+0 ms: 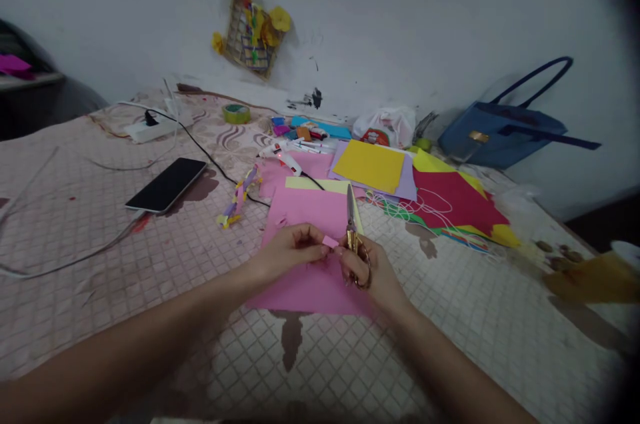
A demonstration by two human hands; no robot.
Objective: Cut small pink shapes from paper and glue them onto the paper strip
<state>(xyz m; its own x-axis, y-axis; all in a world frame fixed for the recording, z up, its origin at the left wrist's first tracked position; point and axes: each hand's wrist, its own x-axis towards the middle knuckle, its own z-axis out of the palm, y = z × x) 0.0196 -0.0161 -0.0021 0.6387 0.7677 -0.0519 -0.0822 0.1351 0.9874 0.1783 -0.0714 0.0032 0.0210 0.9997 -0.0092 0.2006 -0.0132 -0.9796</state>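
Though small, an oblong pink paper piece [329, 242] in left hand [295, 249], grip closed; scissors [351, 237] in right hand [373, 271], grip closed

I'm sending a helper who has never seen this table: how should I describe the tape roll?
Find the wall hanging with yellow flowers, then look below it to the tablecloth's far part. The tape roll lies there, between the white power strip and the blue paper. It is the squat yellow-green ring; neither neighbour is round.

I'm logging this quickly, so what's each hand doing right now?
Left hand: pinching small pink paper.
Right hand: holding scissors, fingertips at the same paper.
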